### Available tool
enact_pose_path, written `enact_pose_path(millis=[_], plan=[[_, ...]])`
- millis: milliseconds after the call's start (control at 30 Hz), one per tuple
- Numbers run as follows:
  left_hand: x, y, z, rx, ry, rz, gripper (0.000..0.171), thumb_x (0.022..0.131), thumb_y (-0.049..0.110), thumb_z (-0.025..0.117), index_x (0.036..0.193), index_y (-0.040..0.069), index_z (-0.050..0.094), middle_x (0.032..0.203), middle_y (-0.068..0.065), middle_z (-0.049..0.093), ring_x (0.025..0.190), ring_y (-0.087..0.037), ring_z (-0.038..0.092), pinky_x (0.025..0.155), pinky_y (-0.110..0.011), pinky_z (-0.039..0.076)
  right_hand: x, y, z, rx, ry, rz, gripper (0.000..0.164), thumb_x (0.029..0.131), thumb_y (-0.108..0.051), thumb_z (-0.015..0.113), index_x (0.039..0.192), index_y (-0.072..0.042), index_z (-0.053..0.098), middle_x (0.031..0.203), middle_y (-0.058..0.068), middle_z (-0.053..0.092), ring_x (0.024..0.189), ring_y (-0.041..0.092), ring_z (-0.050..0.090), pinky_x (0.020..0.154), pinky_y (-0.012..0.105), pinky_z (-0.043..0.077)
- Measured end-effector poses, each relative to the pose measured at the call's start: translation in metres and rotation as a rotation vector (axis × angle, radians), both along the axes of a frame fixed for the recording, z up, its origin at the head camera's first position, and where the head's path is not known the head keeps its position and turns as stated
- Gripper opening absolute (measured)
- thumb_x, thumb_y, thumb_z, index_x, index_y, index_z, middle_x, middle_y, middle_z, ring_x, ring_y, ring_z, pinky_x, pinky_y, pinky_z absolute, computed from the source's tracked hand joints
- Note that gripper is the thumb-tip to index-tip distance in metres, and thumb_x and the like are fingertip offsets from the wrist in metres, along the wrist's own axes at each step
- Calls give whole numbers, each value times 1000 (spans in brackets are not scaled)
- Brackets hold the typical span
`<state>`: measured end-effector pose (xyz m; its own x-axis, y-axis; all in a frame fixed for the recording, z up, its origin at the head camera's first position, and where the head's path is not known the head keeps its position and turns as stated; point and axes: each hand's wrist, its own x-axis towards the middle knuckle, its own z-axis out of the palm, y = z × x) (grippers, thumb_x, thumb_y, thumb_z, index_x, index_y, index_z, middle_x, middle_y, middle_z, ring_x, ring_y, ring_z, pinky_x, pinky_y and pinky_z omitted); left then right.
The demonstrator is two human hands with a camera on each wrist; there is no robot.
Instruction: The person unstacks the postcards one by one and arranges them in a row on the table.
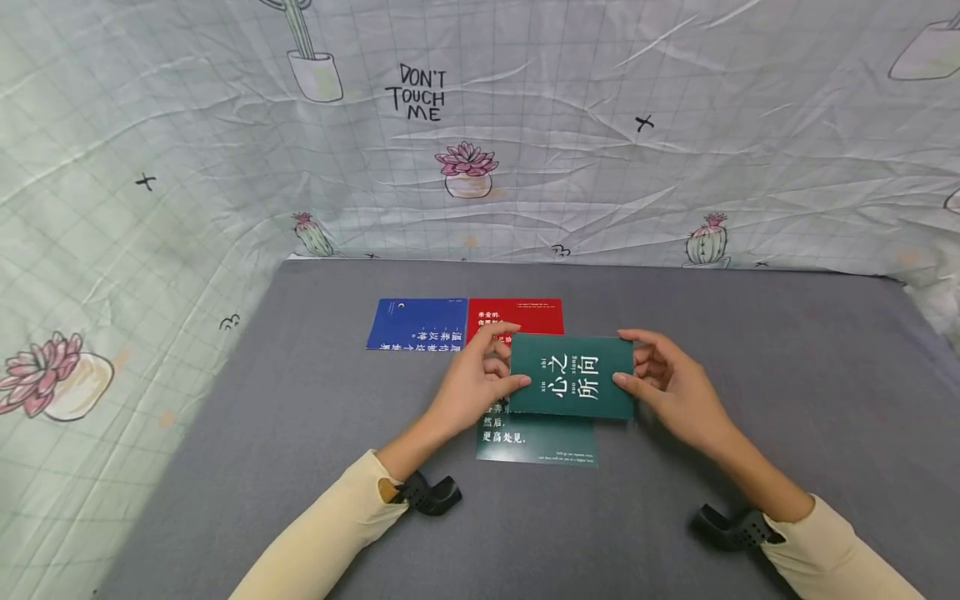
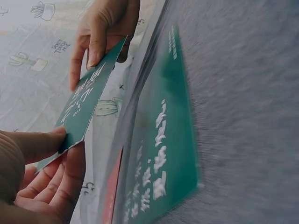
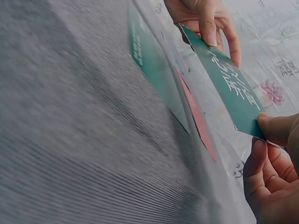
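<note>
A dark green card with white Chinese characters is held up above the table between both hands. My left hand pinches its left edge, thumb on top and fingers beneath. Its right edge is pinched by my right hand in the same way. Under it on the table lies another green card, printed with white text and partly covered. In the left wrist view, the raised card is tilted and stands apart from the one on the table.
Behind the hands a red card lies beside a blue card, both with white print. The table has a grey cloth. A white curtain patterned with potted plants hangs at the back and left.
</note>
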<state>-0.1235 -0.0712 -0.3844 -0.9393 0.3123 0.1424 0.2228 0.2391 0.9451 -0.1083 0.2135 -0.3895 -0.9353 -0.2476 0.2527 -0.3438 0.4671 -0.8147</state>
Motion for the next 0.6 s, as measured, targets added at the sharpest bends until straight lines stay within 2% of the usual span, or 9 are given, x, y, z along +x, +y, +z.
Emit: enact_pose_path(millis=[233,600], plan=[[-15,12,3,-16,-9,39,65,78,6,79,135,9,48,92,-14,57,64,-21,58,61,-28,53,-11,5,5,29,30,-58,54,88,-8,70,137,-11,49,94,5,56,78,11,58,60,21,45],[-33,32,7,-25,25,107,64,79,7,78,134,9,46,88,-6,58,58,-16,57,56,-28,49,-23,11,12,20,16,-188,54,90,-14,68,139,-12,46,98,7,59,81,8,57,59,20,40]])
